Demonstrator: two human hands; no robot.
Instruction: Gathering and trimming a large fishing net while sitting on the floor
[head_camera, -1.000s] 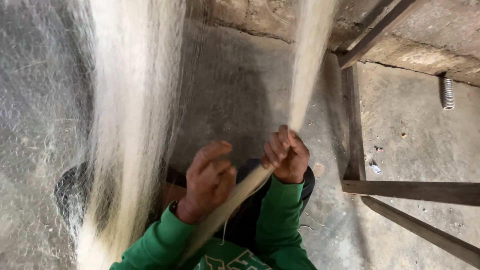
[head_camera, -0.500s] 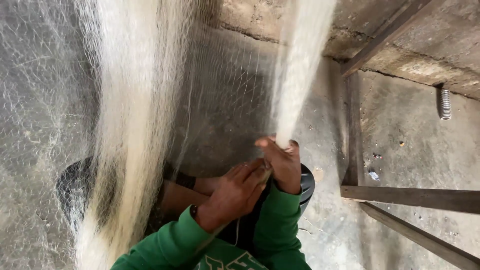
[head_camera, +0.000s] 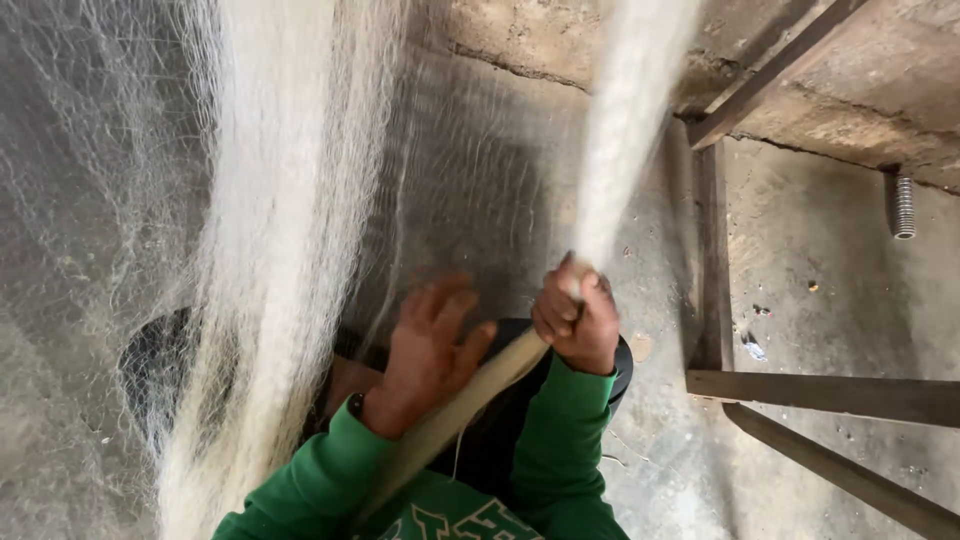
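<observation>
A gathered bundle of pale fishing net (head_camera: 620, 150) runs from the top of the view down past my chest like a thick rope. My right hand (head_camera: 575, 320) is closed around this bundle where it narrows. My left hand (head_camera: 430, 345) has its fingers spread and rests against the lower length of the bundle (head_camera: 470, 390), not gripping it. Both arms wear green sleeves. A wide sheet of the same fine net (head_camera: 270, 230) hangs loose at the left.
A bare concrete floor (head_camera: 830, 310) lies below. A dark metal frame (head_camera: 830, 395) with angled bars stands at the right. A coiled metal spring (head_camera: 904, 208) sticks out near the rough wall. A dark round object (head_camera: 160, 365) shows behind the hanging net.
My left hand has come off the bundle near my right hand, dropped lower and opened its fingers. My right hand keeps its grip and sits slightly higher on the bundle.
</observation>
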